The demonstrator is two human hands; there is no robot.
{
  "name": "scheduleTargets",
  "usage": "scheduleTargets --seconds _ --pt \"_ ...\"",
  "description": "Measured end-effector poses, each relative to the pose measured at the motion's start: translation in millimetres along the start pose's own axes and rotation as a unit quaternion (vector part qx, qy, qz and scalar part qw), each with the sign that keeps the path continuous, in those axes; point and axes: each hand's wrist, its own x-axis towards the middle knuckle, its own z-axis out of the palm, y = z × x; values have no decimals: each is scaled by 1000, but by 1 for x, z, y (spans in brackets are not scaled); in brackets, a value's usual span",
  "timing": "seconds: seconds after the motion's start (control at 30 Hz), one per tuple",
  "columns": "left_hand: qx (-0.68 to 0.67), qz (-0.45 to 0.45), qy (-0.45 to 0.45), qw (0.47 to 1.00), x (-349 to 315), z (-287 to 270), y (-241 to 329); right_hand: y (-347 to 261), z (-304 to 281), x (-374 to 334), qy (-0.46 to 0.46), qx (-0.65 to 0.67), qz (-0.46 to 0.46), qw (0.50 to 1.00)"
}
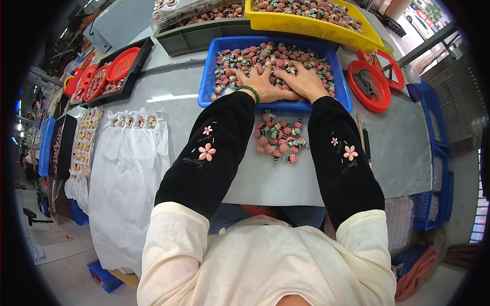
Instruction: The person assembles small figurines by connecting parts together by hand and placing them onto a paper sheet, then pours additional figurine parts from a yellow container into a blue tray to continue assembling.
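Part of the heap of pink pieces [286, 53] in the blue bin [205, 86] was covered by the left grip [265, 86] and the right grip [306, 83], and the pieces beneath could not be seen. The yellow bin [286, 21] was cut off by the upper edge. Stretches of the counter [403, 148] were hidden by the black sleeves [217, 145]. The pieces' finer markings were too small to be made out.

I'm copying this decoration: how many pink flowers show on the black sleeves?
4: a small flower and a large flower on the left sleeve, another small one and large one on the right sleeve. Others may be hidden underneath.
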Motion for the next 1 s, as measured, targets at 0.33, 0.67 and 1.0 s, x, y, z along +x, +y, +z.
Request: scheduleTargets --seconds 0.33,0.67,1.0 --pt "10 -2 3 1000 -9 -7 4 -10 -5 -2 -16 17 -15 1000" --pt "-75 -29 88 993 -12 1 17 -6 0 8 -1 93 -16 995" --pt "-99 32 101 989 11 -1 12 5 4 16 19 173 -35 984"
